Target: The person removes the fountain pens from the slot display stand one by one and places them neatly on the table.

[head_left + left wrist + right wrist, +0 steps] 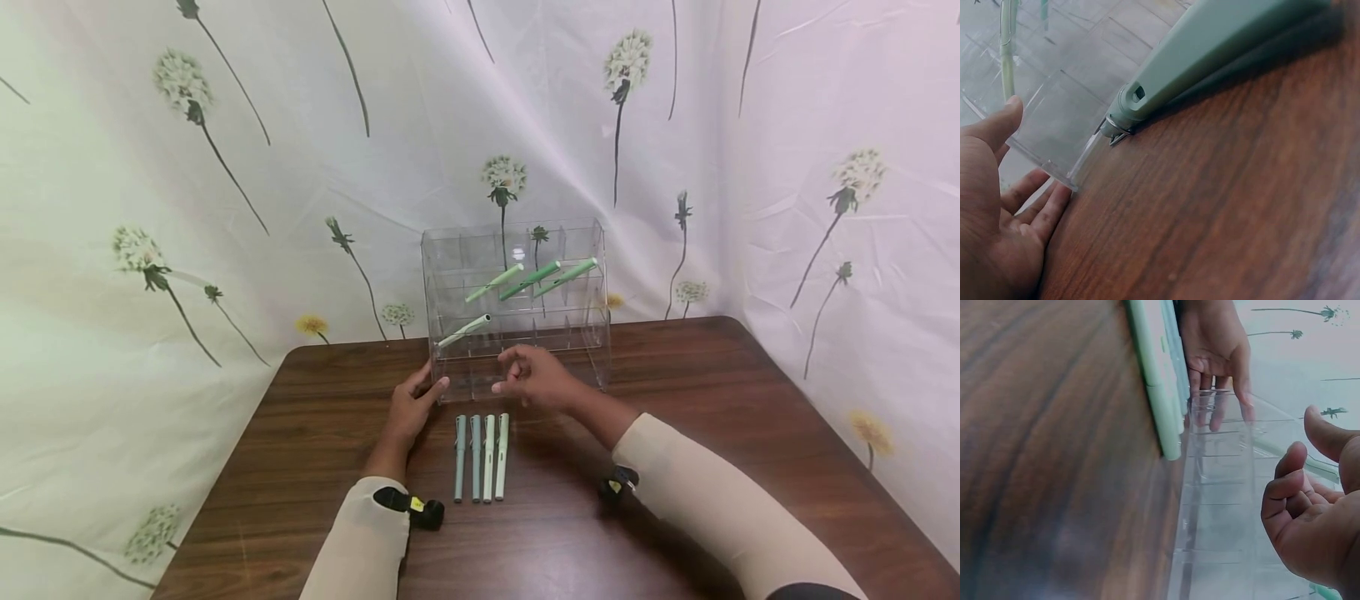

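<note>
A clear acrylic rack (517,321) with tiers of small compartments stands at the back of the table. My left hand (411,407) grips its lower left corner, the thumb in front and the fingers behind the side wall in the left wrist view. My right hand (536,379) is in front of the lower tier, fingers loosely curled, thumb apart, holding nothing. One pale green pen (465,331) leans in the lower left part of the rack. Three greener pens, one of them dark green (530,281), slant in the tier above.
In front of the rack, two grey-blue pens (476,458) and two pale green pens (489,458) lie side by side on the brown wooden table (300,500). A white cloth with printed flowers (420,108) hangs close behind the rack.
</note>
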